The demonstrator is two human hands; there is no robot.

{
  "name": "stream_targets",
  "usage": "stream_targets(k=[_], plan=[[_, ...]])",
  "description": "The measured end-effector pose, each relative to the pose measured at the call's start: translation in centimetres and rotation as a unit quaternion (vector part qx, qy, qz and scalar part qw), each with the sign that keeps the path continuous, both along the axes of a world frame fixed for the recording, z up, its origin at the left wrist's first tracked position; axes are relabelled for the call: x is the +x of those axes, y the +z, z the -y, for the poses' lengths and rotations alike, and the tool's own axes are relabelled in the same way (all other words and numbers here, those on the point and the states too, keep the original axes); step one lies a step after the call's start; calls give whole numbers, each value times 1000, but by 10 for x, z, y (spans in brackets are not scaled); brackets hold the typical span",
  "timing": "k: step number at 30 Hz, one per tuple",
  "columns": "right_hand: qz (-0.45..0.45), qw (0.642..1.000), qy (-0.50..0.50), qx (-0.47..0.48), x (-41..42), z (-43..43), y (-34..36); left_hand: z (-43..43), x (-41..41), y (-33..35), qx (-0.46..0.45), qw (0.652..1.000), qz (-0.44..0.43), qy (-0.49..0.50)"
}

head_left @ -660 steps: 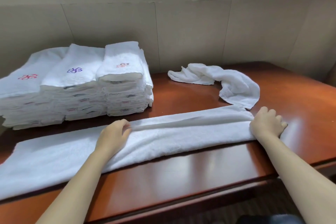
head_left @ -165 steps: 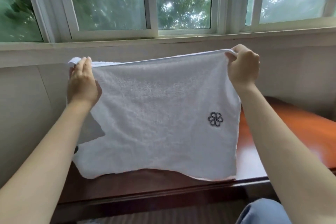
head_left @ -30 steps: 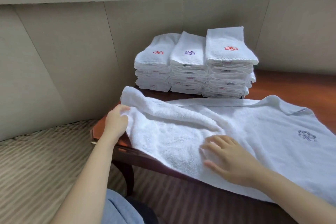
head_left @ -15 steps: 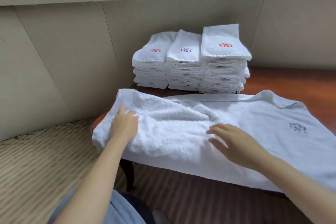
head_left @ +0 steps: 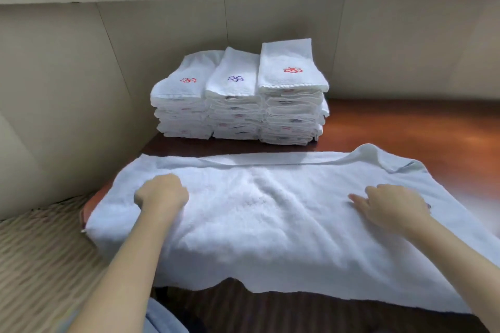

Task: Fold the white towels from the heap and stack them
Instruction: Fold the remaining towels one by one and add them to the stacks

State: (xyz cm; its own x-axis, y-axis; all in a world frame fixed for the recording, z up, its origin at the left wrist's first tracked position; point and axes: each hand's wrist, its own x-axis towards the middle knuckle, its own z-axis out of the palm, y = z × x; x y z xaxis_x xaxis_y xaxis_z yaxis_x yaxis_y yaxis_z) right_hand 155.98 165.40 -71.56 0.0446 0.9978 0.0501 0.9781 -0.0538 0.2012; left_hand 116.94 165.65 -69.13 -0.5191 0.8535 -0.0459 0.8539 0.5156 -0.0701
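Across the near half of the reddish-brown wooden worktop (head_left: 405,121), one large white terry towel (head_left: 270,230) is lying spread lengthwise. Its near edge is hanging over the front at six o'clock, and a thin strip along its far edge is turning over. At twelve o'clock from it, near but apart, three neat stacks of folded white towels (head_left: 238,108) are standing side by side against the wall panels, touching one another.

Both hands are resting on the spread towel. The left hand (head_left: 162,193) is sitting toward nine o'clock, knuckles up and fingers curling under, so I cannot tell whether it is pinching cloth. The right hand (head_left: 392,205) is pressing flat toward three o'clock, fingers straight and splayed, holding nothing.

Much of the job is looking done, while this towel seems only to be getting smoothed for folding. No unfolded heap is showing, so what remains is unclear.

Counting: one open towel, three stacks, two hands, and three small embroidered flower marks (head_left: 293,70) on the stack tops, running red, purple, red.
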Motion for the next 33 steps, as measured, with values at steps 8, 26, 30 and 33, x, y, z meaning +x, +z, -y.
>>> stream_targets(k=[8,26,30,33], plan=[[-28,996,-81,-27,23,3,6,-25,30,-13,68,970,99,-210],[-283,920,-175,208,61,-102,32,-110,22,-9,316,930,111,-150],[-296,917,-183,195,70,-115,40,-142,23,-1,234,950,105,-176],[-231,940,-194,156,79,-103,14,-146,14,-5,153,973,86,-149]])
